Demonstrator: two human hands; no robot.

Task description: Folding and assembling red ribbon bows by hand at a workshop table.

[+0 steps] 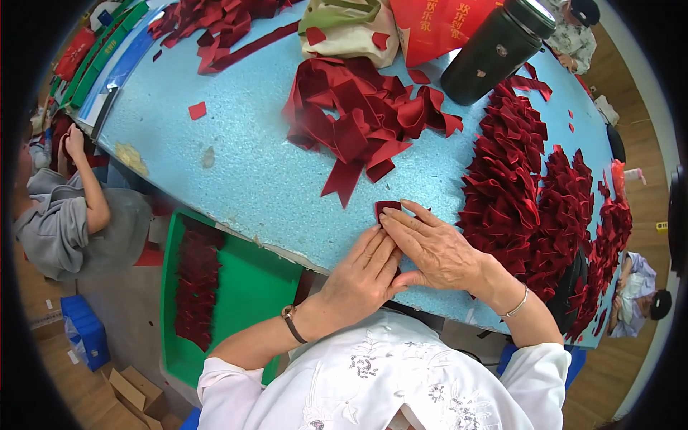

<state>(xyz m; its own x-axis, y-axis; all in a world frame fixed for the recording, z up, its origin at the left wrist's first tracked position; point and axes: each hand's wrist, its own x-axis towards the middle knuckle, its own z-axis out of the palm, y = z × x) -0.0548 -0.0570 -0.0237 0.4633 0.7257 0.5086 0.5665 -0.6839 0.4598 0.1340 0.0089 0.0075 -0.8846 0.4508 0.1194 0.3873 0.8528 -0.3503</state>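
Close to the table's near edge, my two hands meet over a short piece of dark red velvet ribbon (388, 208). My right hand (442, 248) is closed on it, its fingertips pressing on the ribbon's near edge. Against it lies my left hand (364, 274), fingers together, their tips partly covered by the right hand; the ribbon's lower part is hidden there. Beyond them is a loose heap of long red ribbon (351, 115). To the right stand dense rows of folded dark red ribbon pieces (505, 193).
The blue table (236, 158) carries a dark bottle (494, 54), a cream and green bag (344, 32), a red paper bag (437, 29) and more ribbon (222, 29). A green bin (251, 287) below left holds folded red pieces. People sit at left and right.
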